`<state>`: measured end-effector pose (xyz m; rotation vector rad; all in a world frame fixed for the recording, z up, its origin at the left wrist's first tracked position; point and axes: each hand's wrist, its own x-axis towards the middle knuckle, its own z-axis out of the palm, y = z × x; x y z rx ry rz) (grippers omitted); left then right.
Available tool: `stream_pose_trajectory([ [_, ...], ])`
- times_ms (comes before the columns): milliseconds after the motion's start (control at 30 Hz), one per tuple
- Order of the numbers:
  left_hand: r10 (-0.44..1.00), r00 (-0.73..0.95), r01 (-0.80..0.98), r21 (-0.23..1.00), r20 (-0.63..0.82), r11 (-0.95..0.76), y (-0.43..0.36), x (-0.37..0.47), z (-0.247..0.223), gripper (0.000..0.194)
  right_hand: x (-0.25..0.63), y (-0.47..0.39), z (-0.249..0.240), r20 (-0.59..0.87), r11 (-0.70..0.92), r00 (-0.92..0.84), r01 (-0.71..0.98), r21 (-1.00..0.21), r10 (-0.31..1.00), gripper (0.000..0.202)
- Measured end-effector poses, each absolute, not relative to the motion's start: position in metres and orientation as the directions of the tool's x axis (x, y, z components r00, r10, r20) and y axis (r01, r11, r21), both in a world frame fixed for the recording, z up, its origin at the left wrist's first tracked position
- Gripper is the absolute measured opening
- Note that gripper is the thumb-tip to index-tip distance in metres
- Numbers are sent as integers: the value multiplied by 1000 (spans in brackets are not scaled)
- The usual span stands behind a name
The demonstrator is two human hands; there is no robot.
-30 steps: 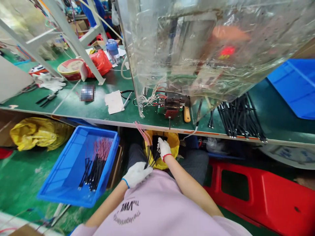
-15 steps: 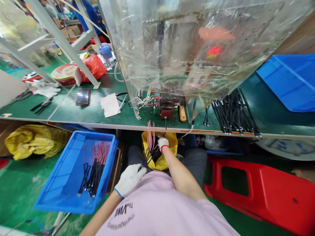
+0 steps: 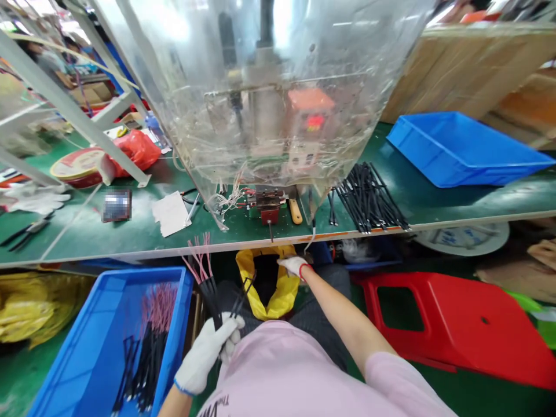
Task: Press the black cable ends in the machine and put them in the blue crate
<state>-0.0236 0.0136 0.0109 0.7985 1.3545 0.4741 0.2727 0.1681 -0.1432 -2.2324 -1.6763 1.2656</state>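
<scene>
My left hand point(image 3: 211, 350), in a white glove with a blue cuff, is closed around a bundle of black-sleeved cables point(image 3: 211, 298) with pink wire ends fanning upward. A few black strands stick out to the right of that bundle. In a white glove with a red cuff, my right hand point(image 3: 293, 266) pinches the right rim of a yellow bag point(image 3: 282, 301). The bag stands open between my knees below the bench edge, its inside dark. To my left, a blue bin point(image 3: 93, 324) holds more pink-ended black cables point(image 3: 152, 353).
Clear plastic sheeting point(image 3: 260, 75) hangs over a machine fixture point(image 3: 268, 202) on the green bench. Black cables point(image 3: 369, 200) lie piled right of it, near another blue bin point(image 3: 460, 153). A red plastic stool point(image 3: 460, 318) is on my right. Pliers point(image 3: 28, 231) lie far left.
My right hand has come up out of the yellow bag to its right rim. My left hand has shifted left and down with the bundle, now more upright. The view has turned right.
</scene>
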Motion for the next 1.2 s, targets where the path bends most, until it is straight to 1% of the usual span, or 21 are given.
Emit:
stream_pose_trajectory([
  [67,741,157,136,757,-653,639,21,-24,8,50,261,152,-148,-568,-396,30,747,-534,823,47],
  [133,765,125,179,773,-632,609,27,-31,9,50,251,139,-151,-556,-390,17,731,-560,831,50],
  [200,796,43,255,777,-603,575,30,-48,14,49,245,129,-151,-537,-383,15,718,-582,843,47],
  [267,816,-87,352,748,-572,562,30,-72,19,46,240,122,-150,-519,-363,-9,703,-611,855,39],
  [333,821,-226,500,661,-524,560,26,-102,24,45,235,118,-150,-514,-337,-69,680,-652,855,35],
  [400,821,-336,661,506,-462,555,17,-134,26,47,229,115,-153,-526,-319,-144,652,-688,839,38],
  [433,809,-384,689,445,-445,572,10,-149,25,47,226,114,-156,-541,-348,-157,611,-711,826,39],
  [500,773,-466,700,355,-430,619,-5,-177,18,45,220,112,-162,-598,-479,-138,472,-740,789,37],
  [567,731,-522,693,281,-439,664,-23,-195,6,41,214,107,-169,-669,-613,-110,314,-725,735,32],
  [600,713,-539,697,238,-449,677,-31,-200,-2,37,212,105,-171,-695,-653,-106,267,-708,711,30],
  [667,677,-567,704,151,-469,694,-45,-204,-19,30,210,100,-171,-717,-676,-121,256,-691,687,27],
  [700,661,-581,705,111,-475,700,-50,-203,-27,35,209,98,-169,-723,-680,-126,262,-684,679,26],
  [767,643,-603,708,54,-472,704,-55,-200,-38,54,209,96,-163,-734,-682,-136,289,-672,665,26],
  [800,645,-607,712,42,-463,701,-54,-197,-41,60,210,95,-159,-736,-679,-138,303,-668,663,26],
  [833,659,-603,722,44,-450,691,-50,-195,-42,61,211,95,-153,-733,-672,-138,315,-671,667,28],
  [900,718,-561,761,85,-413,643,-36,-187,-38,55,215,92,-141,-704,-638,-135,328,-696,698,30],
  [1000,842,-417,845,194,-344,498,-1,-163,-26,41,223,81,-119,-623,-542,-147,369,-755,768,28],
  [1067,903,-306,886,257,-302,386,24,-138,-19,42,229,74,-102,-557,-453,-152,430,-781,816,27],
  [1100,921,-276,877,320,-274,358,36,-123,-18,43,232,72,-93,-519,-406,-145,463,-788,842,29],
  [1200,947,-142,829,488,-288,273,63,-73,-21,44,252,70,-56,-405,-307,-75,532,-789,911,36],
])
